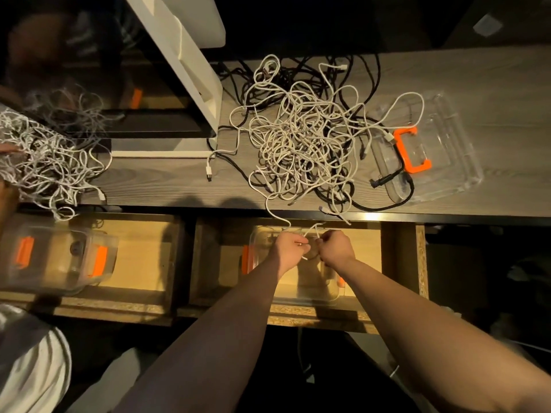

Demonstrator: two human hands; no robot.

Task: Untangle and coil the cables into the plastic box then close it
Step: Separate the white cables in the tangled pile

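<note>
My grey wood-grain counter (pixel 447 76) spans the upper frame. On it at centre lies a tangled heap of white and black cables (pixel 301 135); right of it, touching, a clear plastic lid with an orange handle (pixel 429 147). A white stand (pixel 190 84) sits upper left.

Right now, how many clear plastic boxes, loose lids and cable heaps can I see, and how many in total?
Clear plastic boxes: 2, one in the middle, one at the left
Loose lids: 1
Cable heaps: 2, one central, one at the left
Total: 5
</note>
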